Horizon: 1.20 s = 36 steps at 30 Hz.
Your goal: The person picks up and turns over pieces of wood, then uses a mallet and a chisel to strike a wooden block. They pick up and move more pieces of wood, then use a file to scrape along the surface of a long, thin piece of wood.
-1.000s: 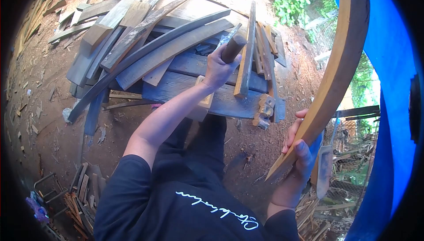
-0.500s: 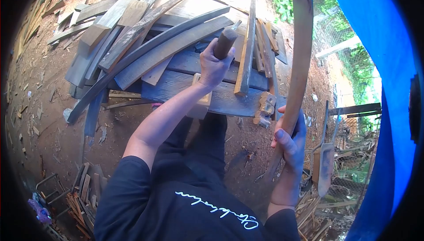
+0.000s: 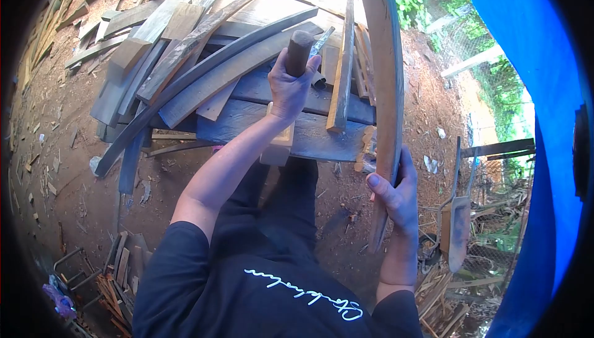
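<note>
My left hand (image 3: 288,93) is closed round the thick, dark wooden handle (image 3: 301,47) of a tool, its butt end facing up toward me. A narrow shiny metal piece (image 3: 323,39) shows just behind the handle; I cannot tell whether it belongs to the tool. In my right hand (image 3: 399,195) is a long, slightly curved wooden plank (image 3: 387,78), held upright near its lower end with my thumb across its face. Below my left forearm, a pale wooden block (image 3: 278,151) sits at the near edge of the plank-topped bench (image 3: 322,143).
Curved boards (image 3: 241,65) lie heaped across the bench's left and middle. A straight beam (image 3: 341,72) rests toward the right, near a carved wooden piece (image 3: 365,147) partly behind my plank. A wheelbarrow (image 3: 456,226) stands at right, beside a blue tarp (image 3: 563,214). Wood scraps (image 3: 124,264) lie lower left.
The curved plank and my right hand have shifted left, now overlapping the carved piece. My left hand has moved slightly left and up with the tool, uncovering more of the shiny metal.
</note>
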Each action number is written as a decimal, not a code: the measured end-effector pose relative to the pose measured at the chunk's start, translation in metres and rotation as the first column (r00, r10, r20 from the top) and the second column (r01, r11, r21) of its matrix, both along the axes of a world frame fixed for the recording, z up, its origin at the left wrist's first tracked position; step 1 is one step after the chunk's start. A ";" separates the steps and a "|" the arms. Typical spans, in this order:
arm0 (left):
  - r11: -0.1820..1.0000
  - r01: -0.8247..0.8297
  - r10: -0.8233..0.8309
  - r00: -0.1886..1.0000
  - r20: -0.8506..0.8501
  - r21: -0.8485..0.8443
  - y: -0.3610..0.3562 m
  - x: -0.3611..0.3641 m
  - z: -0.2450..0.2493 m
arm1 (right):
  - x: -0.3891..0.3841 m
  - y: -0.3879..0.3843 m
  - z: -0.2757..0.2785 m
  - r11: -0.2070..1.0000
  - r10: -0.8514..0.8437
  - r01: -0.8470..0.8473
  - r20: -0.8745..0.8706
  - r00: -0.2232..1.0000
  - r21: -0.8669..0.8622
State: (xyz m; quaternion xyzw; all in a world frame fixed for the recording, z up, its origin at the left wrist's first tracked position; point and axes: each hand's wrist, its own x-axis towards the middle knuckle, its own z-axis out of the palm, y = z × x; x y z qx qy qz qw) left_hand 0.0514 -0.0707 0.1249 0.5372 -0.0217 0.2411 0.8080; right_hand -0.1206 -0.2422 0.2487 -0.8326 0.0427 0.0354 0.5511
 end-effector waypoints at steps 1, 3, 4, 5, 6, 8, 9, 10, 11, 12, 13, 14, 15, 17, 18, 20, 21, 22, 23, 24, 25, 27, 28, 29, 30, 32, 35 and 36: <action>1.000 -0.001 0.001 1.000 0.002 0.000 -0.001 0.001 -0.001 | 0.000 0.001 0.001 1.000 -0.002 0.002 0.009 1.000 0.013; 1.000 0.016 -0.015 1.000 -0.009 0.017 -0.004 0.004 -0.003 | 0.001 0.003 0.003 1.000 -0.005 0.004 0.021 1.000 0.026; 1.000 0.018 -0.018 1.000 -0.007 0.017 -0.005 0.006 -0.004 | 0.002 0.004 0.004 0.999 -0.007 0.006 0.028 1.000 0.040; 1.000 0.000 0.000 1.000 0.017 0.016 -0.006 0.007 -0.004 | 0.003 0.005 0.006 0.999 -0.011 0.009 0.035 0.999 0.054; 1.000 -0.016 0.015 0.999 0.039 0.015 -0.008 0.007 -0.004 | 0.004 0.004 0.008 0.998 -0.016 0.014 0.035 0.999 0.054; 0.999 -0.008 0.007 1.000 0.030 0.032 -0.008 0.007 -0.006 | 0.006 0.003 0.011 0.999 -0.015 0.013 0.065 0.998 0.036; 0.999 -0.007 0.006 1.000 0.024 0.049 -0.008 0.008 -0.007 | 0.007 0.004 0.014 0.999 -0.016 0.014 0.063 0.998 0.037; 0.999 -0.007 0.006 1.000 0.022 0.050 -0.008 0.007 -0.008 | 0.007 0.006 0.020 0.999 -0.019 0.016 0.070 0.997 0.046; 0.998 -0.006 0.006 1.000 0.013 0.059 -0.008 0.007 -0.008 | 0.007 0.008 0.025 0.998 -0.022 0.018 0.077 0.997 0.055; 0.998 -0.006 0.006 1.000 0.004 0.068 -0.008 0.007 -0.009 | 0.008 0.010 0.030 0.998 -0.022 0.017 0.076 0.997 0.056; 0.998 -0.006 0.006 1.000 0.003 0.069 -0.008 0.007 -0.009 | 0.009 0.014 0.035 0.996 -0.026 0.017 0.099 0.995 0.086; 0.998 -0.022 0.021 1.000 0.018 0.059 -0.009 0.007 -0.010 | 0.009 0.016 0.038 0.993 -0.032 0.017 0.124 0.992 0.116; 0.998 -0.037 0.035 0.999 0.032 0.049 -0.009 0.008 -0.011 | 0.010 0.017 0.041 0.993 -0.033 0.019 0.124 0.992 0.116; 0.999 -0.026 0.025 0.999 0.039 0.028 -0.010 0.010 -0.012 | 0.010 0.018 0.044 0.989 -0.035 0.009 0.171 0.985 0.147; 1.000 -0.018 0.018 0.999 0.045 0.007 -0.010 0.011 -0.013 | 0.011 0.018 0.043 0.989 -0.035 0.010 0.170 0.985 0.148; 1.000 -0.023 0.023 0.999 0.045 0.019 -0.010 0.011 -0.013 | 0.012 0.018 0.042 0.984 -0.047 0.004 0.236 0.971 0.181; 0.999 -0.029 0.028 0.999 0.046 0.031 -0.010 0.011 -0.013 | 0.013 0.018 0.041 0.984 -0.047 0.004 0.235 0.971 0.180; 0.999 -0.030 0.028 0.999 0.045 0.030 -0.010 0.011 -0.014 | 0.014 0.019 0.040 0.988 -0.035 0.001 0.219 0.975 0.155; 0.997 -0.040 0.037 0.998 0.043 0.068 -0.010 0.010 -0.013 | 0.016 0.020 0.039 0.992 -0.024 -0.003 0.203 0.979 0.129; 0.993 -0.050 0.046 0.998 0.042 0.105 -0.009 0.009 -0.012 | 0.020 0.021 0.034 0.992 -0.023 -0.003 0.204 0.979 0.128; 0.993 -0.050 0.045 0.998 0.043 0.104 -0.009 0.008 -0.011 | 0.026 0.020 0.024 1.000 0.016 -0.017 0.145 0.989 0.006; 0.995 -0.005 0.008 1.000 -0.029 0.099 -0.009 0.006 -0.008 | 0.039 0.009 -0.004 0.993 0.043 -0.033 0.088 0.995 -0.116; 0.995 -0.004 0.006 1.000 -0.021 0.098 -0.011 0.008 -0.009 | 0.047 -0.003 -0.022 0.980 0.078 -0.071 0.030 0.997 -0.187; 0.992 -0.060 0.059 0.998 0.007 0.108 -0.011 0.010 -0.008 | 0.053 0.000 -0.022 0.961 0.110 -0.114 -0.029 0.993 -0.254; 0.986 -0.122 0.119 0.992 0.035 0.115 -0.011 0.013 -0.008 | 0.050 -0.003 -0.012 0.936 0.097 -0.112 -0.059 0.993 -0.334; 0.984 -0.104 0.102 0.995 0.022 0.144 -0.009 0.011 -0.011 | 0.044 -0.002 0.005 0.959 0.101 -0.093 0.016 0.995 -0.267; 0.984 -0.054 0.050 0.998 0.026 0.167 -0.013 0.011 -0.012 | 0.031 -0.002 0.026 0.993 0.044 -0.035 0.084 0.995 -0.110; 0.985 -0.041 0.033 0.998 0.050 0.166 -0.015 0.012 -0.011 | 0.029 0.001 0.027 1.000 0.014 -0.011 0.110 0.994 -0.023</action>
